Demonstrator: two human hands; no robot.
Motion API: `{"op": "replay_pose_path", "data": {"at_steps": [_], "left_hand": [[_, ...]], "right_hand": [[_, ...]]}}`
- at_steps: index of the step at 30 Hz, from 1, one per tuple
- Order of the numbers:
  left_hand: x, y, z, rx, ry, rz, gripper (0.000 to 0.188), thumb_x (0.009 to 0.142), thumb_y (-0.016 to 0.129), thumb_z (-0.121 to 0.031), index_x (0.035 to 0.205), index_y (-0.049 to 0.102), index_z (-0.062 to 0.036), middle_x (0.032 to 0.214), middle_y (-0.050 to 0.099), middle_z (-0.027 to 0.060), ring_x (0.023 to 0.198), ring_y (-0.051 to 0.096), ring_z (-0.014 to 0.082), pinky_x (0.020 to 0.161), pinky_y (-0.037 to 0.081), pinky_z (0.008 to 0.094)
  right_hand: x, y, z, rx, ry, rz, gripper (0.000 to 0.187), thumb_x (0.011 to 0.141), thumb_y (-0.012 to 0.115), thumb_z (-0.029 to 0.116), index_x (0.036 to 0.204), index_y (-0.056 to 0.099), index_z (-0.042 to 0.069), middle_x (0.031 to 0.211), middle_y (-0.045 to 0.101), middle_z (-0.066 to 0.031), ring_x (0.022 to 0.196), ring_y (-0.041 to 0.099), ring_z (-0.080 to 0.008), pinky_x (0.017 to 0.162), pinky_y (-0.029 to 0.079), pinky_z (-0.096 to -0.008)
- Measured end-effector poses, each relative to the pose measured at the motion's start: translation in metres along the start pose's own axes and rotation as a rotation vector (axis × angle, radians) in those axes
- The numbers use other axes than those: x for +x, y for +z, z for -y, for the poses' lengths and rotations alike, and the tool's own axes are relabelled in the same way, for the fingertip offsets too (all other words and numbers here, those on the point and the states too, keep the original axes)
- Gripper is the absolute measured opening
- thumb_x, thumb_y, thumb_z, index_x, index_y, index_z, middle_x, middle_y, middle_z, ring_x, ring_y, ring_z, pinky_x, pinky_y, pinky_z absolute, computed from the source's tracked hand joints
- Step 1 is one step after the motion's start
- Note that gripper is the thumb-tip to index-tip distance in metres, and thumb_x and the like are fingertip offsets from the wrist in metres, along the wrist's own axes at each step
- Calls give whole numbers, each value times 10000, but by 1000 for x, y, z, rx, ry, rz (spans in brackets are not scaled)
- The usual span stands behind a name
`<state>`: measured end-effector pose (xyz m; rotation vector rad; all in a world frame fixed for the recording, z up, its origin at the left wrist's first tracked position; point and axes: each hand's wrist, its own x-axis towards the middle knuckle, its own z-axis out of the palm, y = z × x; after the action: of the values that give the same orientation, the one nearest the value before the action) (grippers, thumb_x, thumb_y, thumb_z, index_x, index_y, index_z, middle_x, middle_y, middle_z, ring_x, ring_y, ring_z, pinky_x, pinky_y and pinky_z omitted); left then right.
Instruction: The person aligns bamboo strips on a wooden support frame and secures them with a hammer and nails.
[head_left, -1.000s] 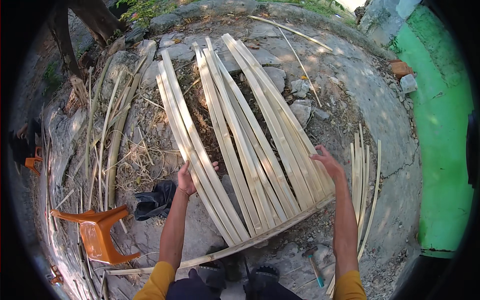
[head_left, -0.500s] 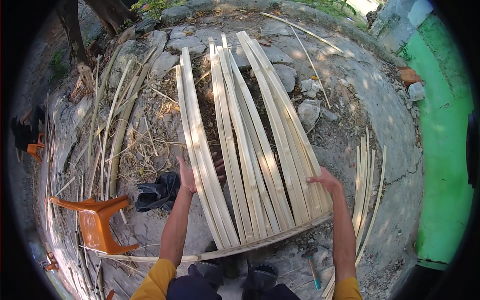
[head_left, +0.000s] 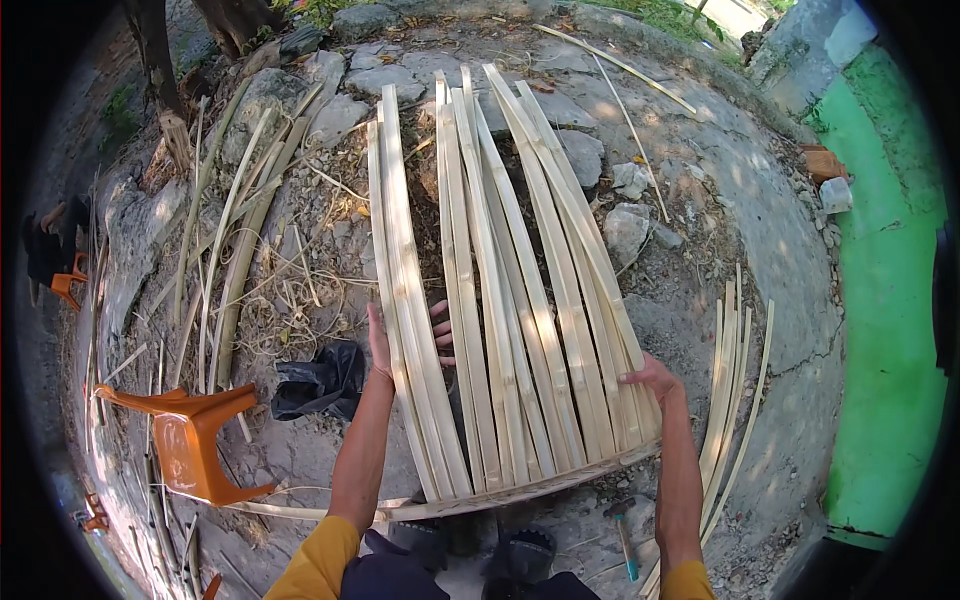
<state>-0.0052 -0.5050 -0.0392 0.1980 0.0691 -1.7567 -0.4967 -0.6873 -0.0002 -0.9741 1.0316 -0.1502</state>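
Observation:
Long pale split-bamboo strips (head_left: 487,300) lie side by side in front of me, fanned lengthwise away from my feet. Their near ends meet a crosswise bamboo strip (head_left: 520,497). My left hand (head_left: 380,345) is under the leftmost strips, thumb up along their outer side. Its fingers are stretched apart and show in the gap beyond; the palm is mostly hidden. My right hand (head_left: 655,378) closes on the right edge of the rightmost strips, its thumb on top and its other fingers mostly hidden. Some strips on the right cross each other.
An orange plastic stool (head_left: 190,445) lies tipped at left, near a black plastic bag (head_left: 318,382). More bamboo pieces (head_left: 245,270) lie at far left, with thin strips (head_left: 728,375) at right. A hammer (head_left: 624,540) rests near my feet. Stones (head_left: 628,230) dot the ground.
The whole view has shifted slightly. My left hand's fingers show more clearly spread in the gap. My right hand stays at the right edge, and the rightmost strips have turned a little.

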Motion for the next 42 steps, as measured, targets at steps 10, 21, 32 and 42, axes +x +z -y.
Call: {"op": "replay_pose_path", "data": {"at_steps": [10, 21, 32, 42], "left_hand": [[-10, 2, -9, 102, -12, 111, 1312, 767, 596, -892, 1660, 171, -31, 1541, 433, 341, 1375, 486, 536, 1017, 394, 819], [-11, -5, -5, 138, 15, -19, 1233, 814, 448, -936, 1635, 271, -32, 1445, 526, 320, 1265, 585, 492, 966, 492, 756], [-26, 10, 29, -10, 51, 37, 874, 1005, 339, -749, 1626, 349, -135, 1461, 535, 295, 1290, 567, 469, 943, 494, 776], [-26, 54, 108, 311, 49, -79, 704, 1062, 438, -572, 1597, 396, -116, 1475, 560, 233, 1303, 583, 401, 1002, 535, 649]], "right_hand": [[-26, 8, 19, -9, -104, 56, 911, 690, 901, 120, 1495, 491, 7, 1355, 648, -78, 1262, 599, -211, 1134, 440, -385], [-13, 14, 14, -85, -70, 14, 878, 677, 899, 144, 1462, 527, 16, 1302, 665, -74, 1192, 624, -215, 1069, 484, -381], [-72, 2, 52, -164, -44, -75, 903, 698, 891, 135, 1498, 492, 9, 1357, 636, -104, 1262, 581, -230, 1116, 435, -385], [-166, 13, 100, -374, -80, -184, 944, 690, 912, 184, 1510, 482, 1, 1379, 625, -99, 1281, 557, -211, 1133, 402, -348]]}}
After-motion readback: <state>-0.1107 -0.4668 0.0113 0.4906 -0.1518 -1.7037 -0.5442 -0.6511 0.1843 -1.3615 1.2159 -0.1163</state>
